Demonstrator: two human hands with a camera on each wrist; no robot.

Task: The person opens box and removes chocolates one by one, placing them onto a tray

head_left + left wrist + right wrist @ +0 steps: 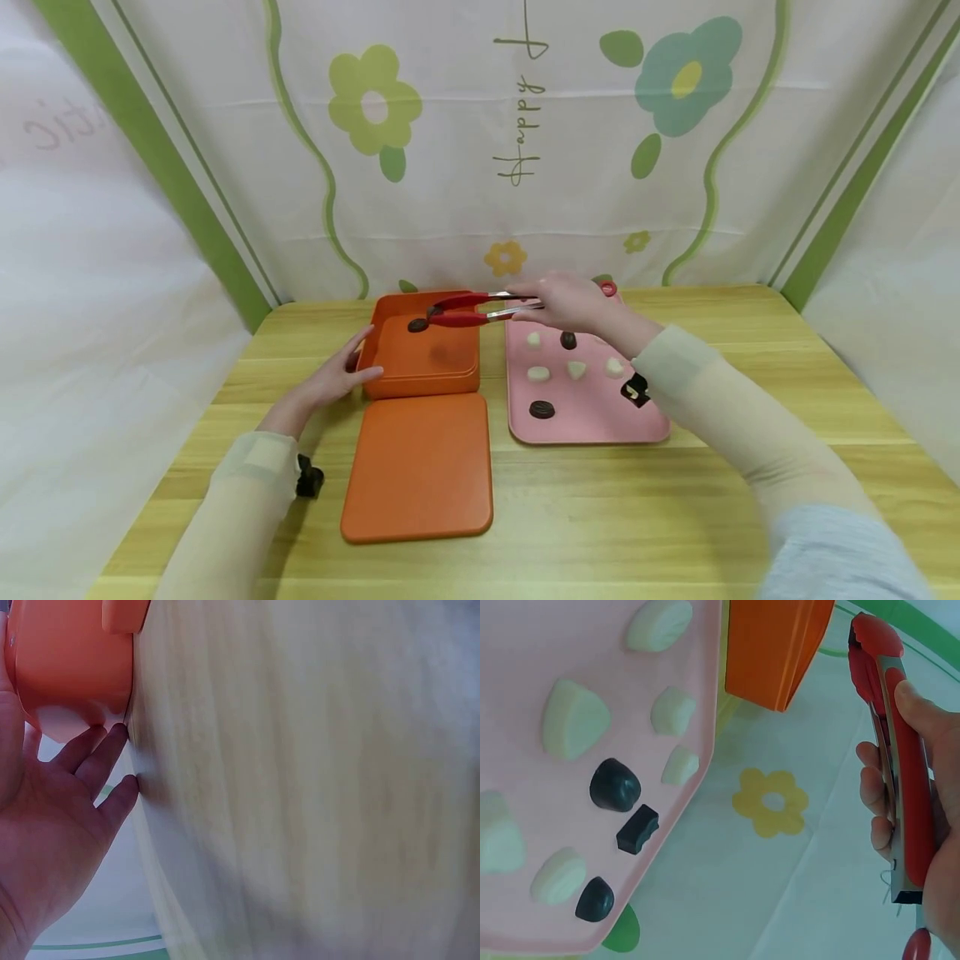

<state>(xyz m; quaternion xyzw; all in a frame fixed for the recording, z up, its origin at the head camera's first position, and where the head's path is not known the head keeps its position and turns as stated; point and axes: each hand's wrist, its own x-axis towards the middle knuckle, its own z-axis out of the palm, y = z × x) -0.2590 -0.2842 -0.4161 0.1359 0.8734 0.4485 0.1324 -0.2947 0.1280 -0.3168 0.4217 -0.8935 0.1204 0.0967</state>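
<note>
My right hand point(572, 302) grips red-and-metal tongs point(461, 319) whose tips hang over an orange box point(423, 387). A small dark chocolate piece point(433, 312) shows at the tong tips; another dark piece point(417, 326) lies in the box near its left side. Against the box's left side and front-left corner rests my left hand point(330, 385), fingers spread and fairly straight. In the left wrist view its fingertips touch the lower part of the box wall point(71, 675). From the right wrist view, thumb and fingers wrap the tongs' handles point(911, 787); the tip contents are hidden there.
Right of the box lies a pink tray point(592, 427) with several white pieces point(537, 374) and dark pieces point(542, 409). An orange lid point(420, 475) lies flat in front of the box. Behind the wooden table point(585, 517) hangs a flowered cloth point(450, 208).
</note>
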